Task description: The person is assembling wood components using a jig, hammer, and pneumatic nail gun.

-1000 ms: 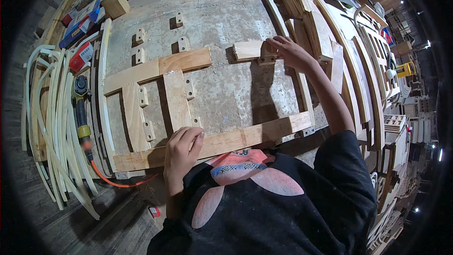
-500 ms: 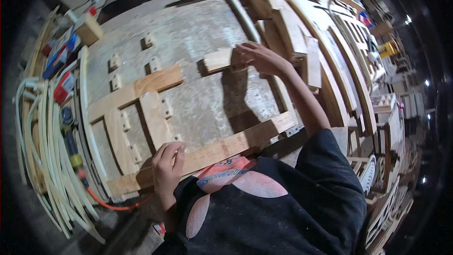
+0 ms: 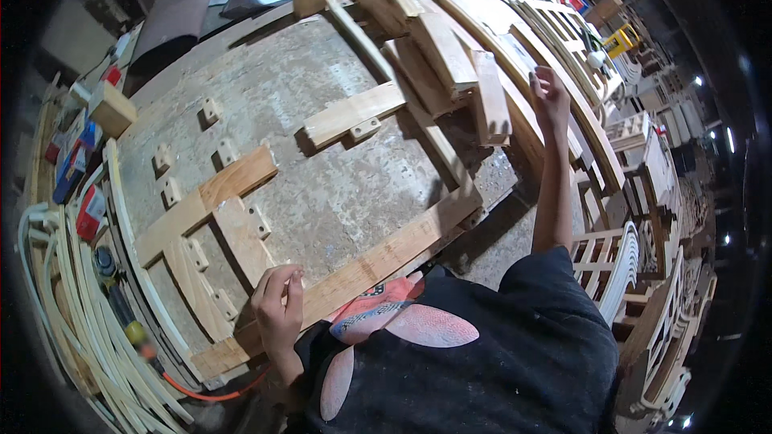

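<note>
1. Pale wood fills most of the bench top, whose mottled grey surface shows between the pieces.
2. Left hand: at the front rail, its fingers curled and thumb raised beside them. From this angle I cannot tell whether it grips the rail or only rests against it.
3. Right hand: lifted out to the right, palm side up, fingers loosely bent and apart, with nothing visible between them. It appears over the long planks; contact is hard to judge.
4. The front rail lies along the bench's near edge, close to the person's dark shirt, its right end near the foot of the side rail.
5. A short board reaches left from that side rail, a small drilled block against its near edge.
6. On the left, a crosspiece meets two slats running toward the front rail, more drilled blocks beside them.
7. Thick timber offcuts are piled just right of the side rail.
8. Beyond the left edge sit a power tool, an orange hose and pale strips.
</note>
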Tool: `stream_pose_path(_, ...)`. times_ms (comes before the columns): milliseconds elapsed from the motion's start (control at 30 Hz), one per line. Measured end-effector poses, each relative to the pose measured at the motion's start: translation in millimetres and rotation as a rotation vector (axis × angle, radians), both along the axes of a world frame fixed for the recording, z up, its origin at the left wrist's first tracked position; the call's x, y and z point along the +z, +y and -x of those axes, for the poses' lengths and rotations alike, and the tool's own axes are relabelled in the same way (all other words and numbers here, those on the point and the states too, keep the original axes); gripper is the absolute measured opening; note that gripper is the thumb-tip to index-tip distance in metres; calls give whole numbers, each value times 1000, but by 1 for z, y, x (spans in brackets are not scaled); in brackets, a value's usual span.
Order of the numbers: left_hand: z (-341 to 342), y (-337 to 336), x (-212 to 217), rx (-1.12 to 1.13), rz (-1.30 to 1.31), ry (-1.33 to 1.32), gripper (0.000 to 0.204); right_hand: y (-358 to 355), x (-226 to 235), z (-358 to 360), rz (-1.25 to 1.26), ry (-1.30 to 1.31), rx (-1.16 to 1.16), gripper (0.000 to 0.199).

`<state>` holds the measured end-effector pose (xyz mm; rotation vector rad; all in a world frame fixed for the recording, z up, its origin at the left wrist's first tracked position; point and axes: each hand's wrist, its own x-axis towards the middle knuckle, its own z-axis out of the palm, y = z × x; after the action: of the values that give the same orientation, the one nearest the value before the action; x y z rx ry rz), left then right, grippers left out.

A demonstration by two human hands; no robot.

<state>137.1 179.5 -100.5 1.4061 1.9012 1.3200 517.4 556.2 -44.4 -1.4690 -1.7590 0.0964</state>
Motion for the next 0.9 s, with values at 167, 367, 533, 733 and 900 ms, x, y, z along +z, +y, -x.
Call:
stream_pose_path(167,2,-2,2,-12,5,20,11,13,-31,-67,238,-281,-476,47)
stream_pose_path(367,-3,6,6,-62,38,39,9,30,-57,-110,461,-612,-501,68)
stream_pose_path(533,-5,11,11,-71,82,81,9,49,-53,-112,504,-586,-420,62)
stream_pose_path(733,-4,11,27,28,203,88,10,79,-54,-166,506,-576,-370,45)
stream_pose_path(900,-1,24,43,200,181,136,13,110,-30,-199,809,-368,-137,49)
